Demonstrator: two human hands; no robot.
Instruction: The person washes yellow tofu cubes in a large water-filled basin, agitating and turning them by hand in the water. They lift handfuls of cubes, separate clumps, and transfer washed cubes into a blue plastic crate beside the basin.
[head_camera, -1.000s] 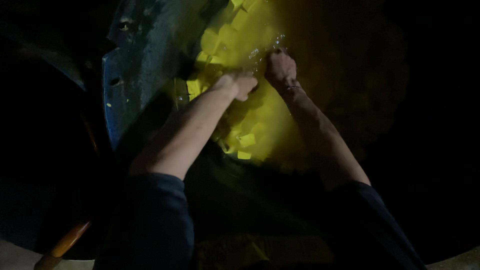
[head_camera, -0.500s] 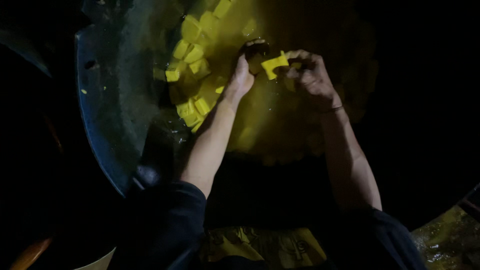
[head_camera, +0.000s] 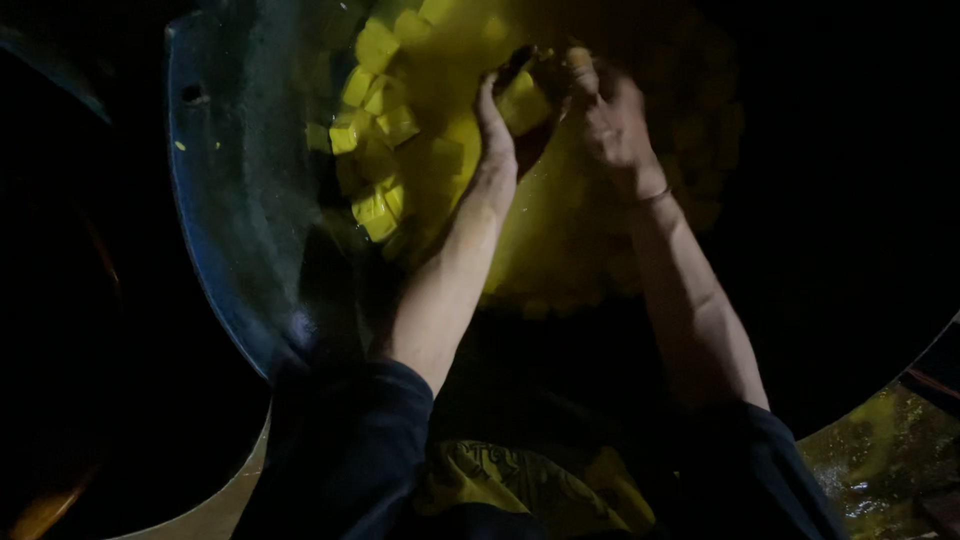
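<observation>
Yellow cube (head_camera: 524, 100) sits gripped between left hand (head_camera: 497, 125) and right hand (head_camera: 612, 118), both hands closed on it.

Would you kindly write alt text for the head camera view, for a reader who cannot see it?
Two bare hands, the left hand and right hand, together hold a yellow cube above a large dark basin of yellow liquid, where more yellow cubes float at the left. Dark sleeves are pushed up the forearms; the surroundings are nearly black.

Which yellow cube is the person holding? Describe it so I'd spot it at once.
Start at the big dark pan full of yellow cubes. Above the pile, the left hand and right hand meet around one cube. It alone is lifted clear of the heap, pinched between fingers.
</observation>
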